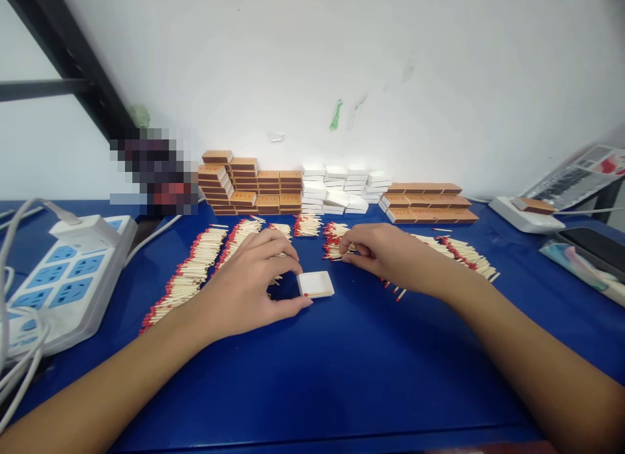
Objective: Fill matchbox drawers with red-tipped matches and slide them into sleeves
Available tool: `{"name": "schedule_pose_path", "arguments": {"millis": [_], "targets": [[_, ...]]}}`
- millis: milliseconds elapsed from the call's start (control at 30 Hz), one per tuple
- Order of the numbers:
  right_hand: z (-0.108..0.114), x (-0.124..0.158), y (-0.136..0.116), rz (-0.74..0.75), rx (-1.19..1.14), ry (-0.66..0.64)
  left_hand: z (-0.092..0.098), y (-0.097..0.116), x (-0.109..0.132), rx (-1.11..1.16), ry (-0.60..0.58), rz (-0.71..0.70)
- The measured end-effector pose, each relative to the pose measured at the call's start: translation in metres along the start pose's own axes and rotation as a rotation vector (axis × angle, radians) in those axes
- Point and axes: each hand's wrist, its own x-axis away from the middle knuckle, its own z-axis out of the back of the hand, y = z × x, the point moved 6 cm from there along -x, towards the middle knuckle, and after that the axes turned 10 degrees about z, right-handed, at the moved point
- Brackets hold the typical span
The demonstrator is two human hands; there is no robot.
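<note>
A small white matchbox tray (pixel 316 282) lies on the blue table, with a single red-tipped match (pixel 317 294) along its near side. My left hand (pixel 254 281) grips the tray's left end between thumb and forefinger, the other fingers curved above the table. To the right and farther back, my right hand (pixel 374 249) has thumb and forefinger pinched on a match at the edge of a match pile (pixel 334 236). The fingers partly hide the pinched match. Another small match pile (pixel 307 225) lies just behind the tray.
Long rows of matches (pixel 188 271) spread at left, with more matches (pixel 471 255) at right. Along the wall stand stacked brown matchbox sleeves (pixel 278 192), white trays (pixel 336 188) and more brown sleeves (pixel 430 203). A power strip (pixel 73 278) with cables sits left; a phone (pixel 598 249) lies right.
</note>
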Motion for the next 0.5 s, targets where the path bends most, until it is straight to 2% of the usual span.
{"name": "schedule_pose_path", "arguments": {"millis": [500], "targets": [[0.0017, 0.0035, -0.0011, -0.032, 0.014, -0.061, -0.0015, -0.0014, 0.0007, -0.007, -0.012, 0.009]]}}
